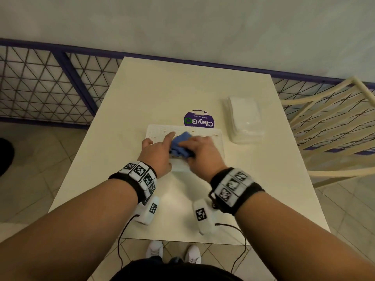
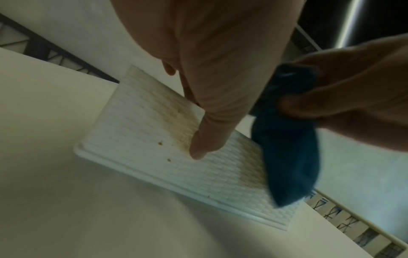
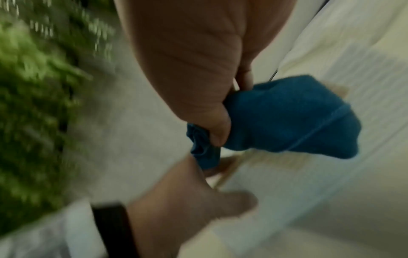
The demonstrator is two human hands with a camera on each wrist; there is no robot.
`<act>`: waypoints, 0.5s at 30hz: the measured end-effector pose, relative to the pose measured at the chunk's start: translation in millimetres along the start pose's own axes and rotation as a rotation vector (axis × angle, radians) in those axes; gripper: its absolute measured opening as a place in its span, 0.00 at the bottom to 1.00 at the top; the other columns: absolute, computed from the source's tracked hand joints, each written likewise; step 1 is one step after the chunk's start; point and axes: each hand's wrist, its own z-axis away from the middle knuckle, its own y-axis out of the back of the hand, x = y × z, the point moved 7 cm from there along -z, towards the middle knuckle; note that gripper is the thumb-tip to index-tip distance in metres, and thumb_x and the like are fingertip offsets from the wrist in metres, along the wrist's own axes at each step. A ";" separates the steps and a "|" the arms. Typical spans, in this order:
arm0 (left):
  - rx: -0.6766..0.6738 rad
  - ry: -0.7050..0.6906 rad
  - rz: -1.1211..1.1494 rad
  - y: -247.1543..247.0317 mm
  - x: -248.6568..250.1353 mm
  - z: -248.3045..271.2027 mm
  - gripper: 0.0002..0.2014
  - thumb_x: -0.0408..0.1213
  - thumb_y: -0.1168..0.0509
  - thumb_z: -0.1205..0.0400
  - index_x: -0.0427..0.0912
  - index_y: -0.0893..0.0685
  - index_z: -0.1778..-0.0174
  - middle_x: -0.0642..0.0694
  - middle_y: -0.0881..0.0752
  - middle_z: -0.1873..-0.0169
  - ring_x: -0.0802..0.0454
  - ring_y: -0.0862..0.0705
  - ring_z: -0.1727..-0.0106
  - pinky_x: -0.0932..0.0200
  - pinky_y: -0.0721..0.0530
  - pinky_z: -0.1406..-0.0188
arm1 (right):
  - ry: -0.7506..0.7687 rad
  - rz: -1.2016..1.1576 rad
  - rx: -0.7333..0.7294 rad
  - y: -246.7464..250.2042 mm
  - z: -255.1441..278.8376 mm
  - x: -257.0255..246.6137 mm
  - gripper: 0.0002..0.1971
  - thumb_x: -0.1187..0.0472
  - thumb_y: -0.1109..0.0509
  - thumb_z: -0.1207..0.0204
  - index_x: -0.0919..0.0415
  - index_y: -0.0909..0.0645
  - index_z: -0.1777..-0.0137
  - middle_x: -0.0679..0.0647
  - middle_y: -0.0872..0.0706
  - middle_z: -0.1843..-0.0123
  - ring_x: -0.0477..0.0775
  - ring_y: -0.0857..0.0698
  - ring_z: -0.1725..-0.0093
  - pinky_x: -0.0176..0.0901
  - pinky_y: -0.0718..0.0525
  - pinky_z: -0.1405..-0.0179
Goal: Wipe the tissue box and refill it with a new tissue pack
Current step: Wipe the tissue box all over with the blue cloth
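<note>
Head view: right hand (image 1: 199, 150) grips blue cloth (image 1: 180, 144) on tissue box (image 1: 203, 133).

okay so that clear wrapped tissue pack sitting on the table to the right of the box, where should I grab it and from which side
Judging by its shape, take the tissue pack across its short width, near the middle, coming down from above with the right hand. It lies flat on the table, long and narrow, with open space along both long sides, so thumb and fingers could likely span it. The wrap looks slick, so squeeze the stack itself.
</note>
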 end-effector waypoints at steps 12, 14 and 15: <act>-0.032 -0.027 0.048 0.6 -3.4 -1.5 0.44 0.38 0.29 0.32 0.51 0.45 0.22 0.59 0.19 0.33 0.55 0.19 0.37 0.51 0.47 0.28 | -0.176 0.225 -0.195 -2.7 44.2 81.8 0.26 0.64 0.37 0.21 0.47 0.30 0.24 0.49 0.30 0.20 0.48 0.39 0.18 0.46 0.56 0.18; -0.029 -0.026 0.055 -0.2 -4.3 -1.5 0.44 0.38 0.29 0.31 0.51 0.45 0.22 0.60 0.19 0.33 0.56 0.20 0.35 0.52 0.47 0.28 | -0.209 0.215 -0.144 0.7 46.6 82.6 0.25 0.66 0.38 0.21 0.50 0.28 0.24 0.51 0.30 0.20 0.49 0.38 0.18 0.41 0.54 0.19; -0.028 -0.026 0.059 0.0 -4.4 -1.7 0.44 0.38 0.28 0.31 0.51 0.45 0.22 0.60 0.19 0.33 0.56 0.20 0.35 0.52 0.48 0.27 | -0.211 0.229 -0.134 -2.2 44.2 77.2 0.24 0.66 0.39 0.20 0.51 0.29 0.24 0.53 0.30 0.20 0.52 0.38 0.18 0.40 0.53 0.19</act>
